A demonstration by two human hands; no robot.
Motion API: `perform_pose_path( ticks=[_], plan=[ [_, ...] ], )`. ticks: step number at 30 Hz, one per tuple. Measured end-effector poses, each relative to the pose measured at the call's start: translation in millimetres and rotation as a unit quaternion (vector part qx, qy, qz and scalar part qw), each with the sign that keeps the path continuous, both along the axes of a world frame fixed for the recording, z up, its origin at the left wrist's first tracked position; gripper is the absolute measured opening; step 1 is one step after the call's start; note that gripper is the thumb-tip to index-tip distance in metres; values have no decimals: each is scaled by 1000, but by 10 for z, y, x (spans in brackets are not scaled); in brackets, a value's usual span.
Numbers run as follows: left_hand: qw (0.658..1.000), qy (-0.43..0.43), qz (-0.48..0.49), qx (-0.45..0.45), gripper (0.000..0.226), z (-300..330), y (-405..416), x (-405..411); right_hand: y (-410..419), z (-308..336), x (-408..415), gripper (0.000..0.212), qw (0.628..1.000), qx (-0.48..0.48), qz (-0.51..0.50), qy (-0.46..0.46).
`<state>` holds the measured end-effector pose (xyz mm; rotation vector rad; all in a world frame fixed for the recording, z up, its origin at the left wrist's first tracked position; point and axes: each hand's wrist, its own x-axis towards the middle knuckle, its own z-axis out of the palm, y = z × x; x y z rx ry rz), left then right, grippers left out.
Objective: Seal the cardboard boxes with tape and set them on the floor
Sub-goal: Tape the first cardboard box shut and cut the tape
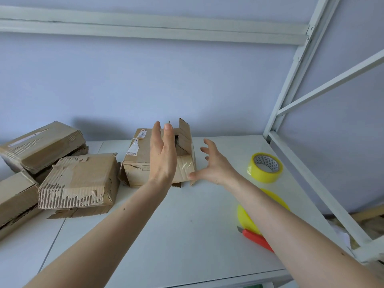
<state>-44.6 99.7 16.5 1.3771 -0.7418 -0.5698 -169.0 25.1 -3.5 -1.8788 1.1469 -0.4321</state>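
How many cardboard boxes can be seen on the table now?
4. One open box in the middle between the hands, one left of it, one at the far left, one at the left edge. Others may be hidden.

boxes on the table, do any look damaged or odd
Yes. The front-left box has its outer paper torn off, baring the corrugation. The middle box that both hands reach for has a flap standing up, a ripped label and a split front edge.

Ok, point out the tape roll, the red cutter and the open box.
tape roll [265, 167], head view, yellow outer side.
red cutter [257, 239], head view, red handle.
open box [138, 163], head view, closed left flap.
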Motion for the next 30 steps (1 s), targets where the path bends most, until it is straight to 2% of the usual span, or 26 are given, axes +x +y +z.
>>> perform_pose_path(
  ticks=[2,4,5,6,8,10,12,15,17,20,22,24,27,30],
  plan=[
    [1000,-3,-3,-5,63,13,-31,-30,-33,30,-73,80,998,-22,-33,41],
    [1000,-11,-7,-7,63,22,-71,-63,-67,94,-215,40,980,-55,-33,188],
    [1000,-14,-10,-6,63,26,-87,-86,-61,123,-299,38,954,-64,-8,294],
    [1000,-17,-11,-7,64,18,-107,-103,-37,131,-377,45,915,-63,21,397],
    [1000,-27,-10,-12,69,28,-124,-153,4,65,-508,58,845,-56,61,528],
    [999,-43,-8,-19,76,56,-123,-199,30,-13,-596,65,820,-62,59,566],
    [998,-56,1,-25,74,83,-126,-222,57,-47,-621,60,822,-57,51,564],
    [997,-71,3,-44,62,122,-118,-262,33,-12,-654,35,859,-14,19,511],
    [994,-88,-14,-60,56,135,-108,-310,-36,76,-692,30,891,20,-29,453],
    [991,-61,-94,-74,45,149,-111,-398,-213,257,-742,26,951,100,-91,280],
    [988,-18,-146,-42,34,133,-113,-489,-300,393,-749,32,970,147,-120,155],
    [985,2,-170,34,47,57,-129,-566,-344,519,-724,38,972,186,-139,43],
    [966,65,-212,130,89,-15,-147,-583,-367,714,-671,22,965,211,-144,-57],
    [916,131,-357,129,99,68,-119,-592,-414,774,-604,25,960,198,-163,-108]
  ],
)
